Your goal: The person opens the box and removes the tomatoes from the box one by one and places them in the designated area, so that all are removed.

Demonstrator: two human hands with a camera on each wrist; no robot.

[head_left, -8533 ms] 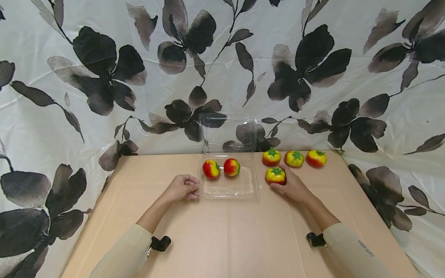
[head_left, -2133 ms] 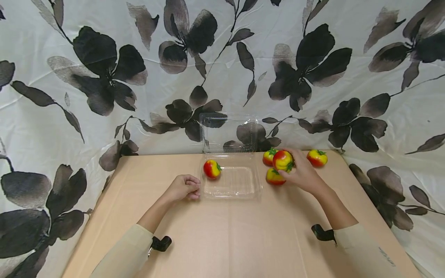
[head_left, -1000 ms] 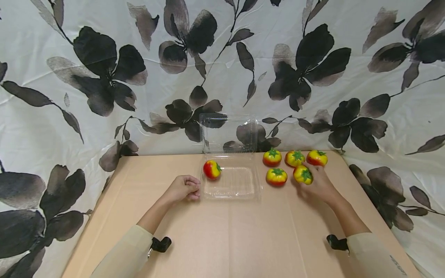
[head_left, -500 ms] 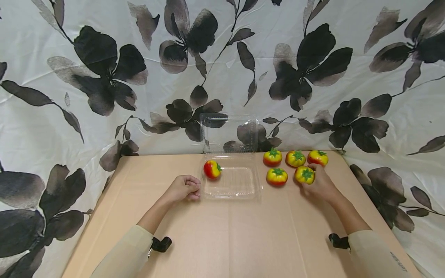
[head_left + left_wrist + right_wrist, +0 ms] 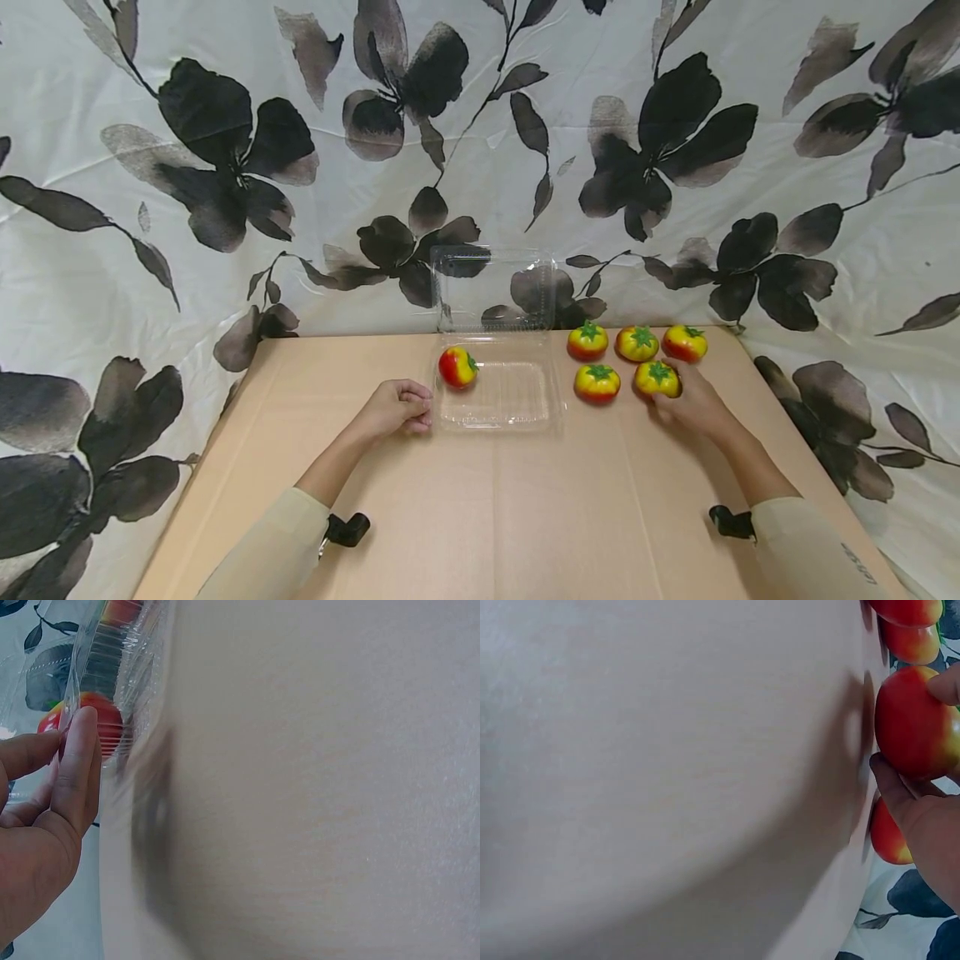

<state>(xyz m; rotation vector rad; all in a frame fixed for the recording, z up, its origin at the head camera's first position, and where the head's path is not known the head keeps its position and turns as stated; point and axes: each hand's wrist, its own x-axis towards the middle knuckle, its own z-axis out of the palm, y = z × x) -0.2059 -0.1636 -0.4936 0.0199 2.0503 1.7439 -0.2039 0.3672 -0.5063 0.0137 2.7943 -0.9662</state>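
On the left, my left hand (image 5: 396,407) pinches the rim of a clear plastic clamshell box (image 5: 517,422) between thumb and fingers; the left wrist view shows this grip on the box wall (image 5: 101,667) up close. The lid stands raised at the back. One red-and-yellow tomato (image 5: 457,367) with a green calyx lies in the box's back left corner. My right hand (image 5: 693,402) grips another tomato (image 5: 656,379) at the right end of the front row. In the right wrist view that tomato (image 5: 907,727) sits between thumb and fingers, close to the tabletop.
A tomato (image 5: 597,383) sits left of the held one. Behind them, a back row has a tomato (image 5: 587,341), a middle one (image 5: 637,342) and a right one (image 5: 684,342). The tan tabletop (image 5: 480,517) ends at a floral cloth (image 5: 510,150).
The box held two tomatoes at first; my right hand has lifted the right one out and carried it right, to the front row. It has since lowered slightly. My left hand has stayed put.
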